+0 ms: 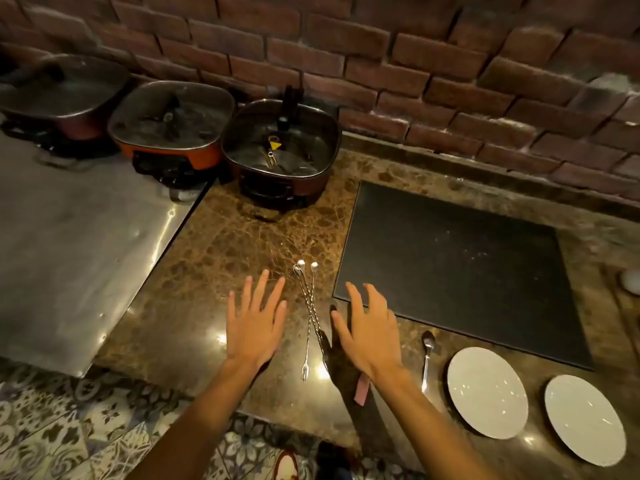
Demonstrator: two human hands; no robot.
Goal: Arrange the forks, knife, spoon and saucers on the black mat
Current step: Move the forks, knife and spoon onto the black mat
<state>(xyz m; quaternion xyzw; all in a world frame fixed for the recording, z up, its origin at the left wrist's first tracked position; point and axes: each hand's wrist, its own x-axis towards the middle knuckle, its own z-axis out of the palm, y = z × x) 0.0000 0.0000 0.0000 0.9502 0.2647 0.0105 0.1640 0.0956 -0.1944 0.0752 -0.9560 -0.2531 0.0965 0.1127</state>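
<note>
A black mat [457, 268] lies bare on the brown marble counter, right of centre. Two long twisted-handle forks [309, 313] lie crossed on the counter between my hands. My left hand [254, 320] hovers open just left of them, fingers spread. My right hand [367, 330] is open to their right, over a dark knife [362, 391] that is mostly hidden beneath it. A spoon [427, 358] lies right of that hand. Two white saucers [486, 393] [585, 419] sit side by side near the counter's front edge, below the mat.
Three lidded electric pans [280, 150] [169, 123] [59, 88] stand along the brick wall at the back left. A steel surface [69, 244] adjoins the counter on the left. Patterned floor tiles [69, 427] show below the counter's front edge.
</note>
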